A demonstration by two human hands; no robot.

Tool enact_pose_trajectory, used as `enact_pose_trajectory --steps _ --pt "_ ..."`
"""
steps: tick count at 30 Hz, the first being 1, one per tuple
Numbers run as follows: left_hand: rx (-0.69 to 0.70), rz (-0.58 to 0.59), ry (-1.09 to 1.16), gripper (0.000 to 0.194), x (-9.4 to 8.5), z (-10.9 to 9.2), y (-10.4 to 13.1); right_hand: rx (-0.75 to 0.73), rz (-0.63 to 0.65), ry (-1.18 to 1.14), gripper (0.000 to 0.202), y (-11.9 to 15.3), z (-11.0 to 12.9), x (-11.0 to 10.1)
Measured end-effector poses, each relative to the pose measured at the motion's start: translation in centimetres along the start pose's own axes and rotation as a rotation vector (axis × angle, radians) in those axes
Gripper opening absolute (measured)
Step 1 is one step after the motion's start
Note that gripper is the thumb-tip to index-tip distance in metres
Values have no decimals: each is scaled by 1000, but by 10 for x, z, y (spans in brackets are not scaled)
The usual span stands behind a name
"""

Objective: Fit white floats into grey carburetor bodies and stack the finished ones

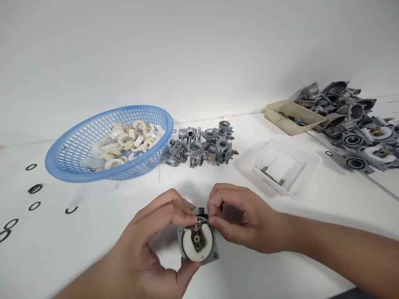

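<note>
My left hand (pixel 156 241) grips a grey metal carburetor body (pixel 215 254), thumb at its lower edge and fingers at the top left. A white U-shaped float (pixel 188 247) sits in its open face, around a brass jet (pixel 196 238). My right hand (pixel 249 216) is closed in a pinch at the upper right of the body. Between its thumb and forefinger is a thin metal pin (pixel 205 221), pointing left at the float's hinge. How far the pin sits inside the hinge cannot be made out.
A blue basket (pixel 59 170) of white floats stands at the left, beside several carburetor bodies (pixel 195 147). Right are a clear tray (pixel 299 193) with thin pins, a cream tray (pixel 280 124) and piled carburetors (pixel 355 112). Black rubber rings (pixel 35 189) lie far left.
</note>
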State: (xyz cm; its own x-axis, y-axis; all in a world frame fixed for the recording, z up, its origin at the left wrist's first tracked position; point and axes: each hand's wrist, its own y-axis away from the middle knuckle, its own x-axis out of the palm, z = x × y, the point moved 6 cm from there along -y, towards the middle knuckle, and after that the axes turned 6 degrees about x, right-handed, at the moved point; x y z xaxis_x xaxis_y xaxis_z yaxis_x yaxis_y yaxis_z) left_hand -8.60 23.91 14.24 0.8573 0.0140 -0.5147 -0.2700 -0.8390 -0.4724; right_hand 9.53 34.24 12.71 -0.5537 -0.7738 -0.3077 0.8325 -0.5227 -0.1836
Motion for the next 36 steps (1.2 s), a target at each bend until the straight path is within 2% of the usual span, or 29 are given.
enact_pose_trajectory --steps 6,12,20,23,26,28,36 --pt "-45 81 123 60 -1 8 0 -12 -1 -11 11 1 2 0" --pt "-141 90 229 56 1 11 1 -12 2 -24 10 0 2 -2" --pt "-71 57 124 65 3 4 -1 24 21 -38 4 -1 -1 -1" --pt "-93 29 168 69 4 5 2 73 36 -111 3 1 -5 0" --pt "-145 30 250 63 7 7 4 138 61 -240 4 0 -10 1" --pt "-133 32 263 58 8 6 4 163 100 -324 5 -1 -12 2" --pt "-118 18 227 57 8 6 1 154 178 -452 7 -6 -14 2"
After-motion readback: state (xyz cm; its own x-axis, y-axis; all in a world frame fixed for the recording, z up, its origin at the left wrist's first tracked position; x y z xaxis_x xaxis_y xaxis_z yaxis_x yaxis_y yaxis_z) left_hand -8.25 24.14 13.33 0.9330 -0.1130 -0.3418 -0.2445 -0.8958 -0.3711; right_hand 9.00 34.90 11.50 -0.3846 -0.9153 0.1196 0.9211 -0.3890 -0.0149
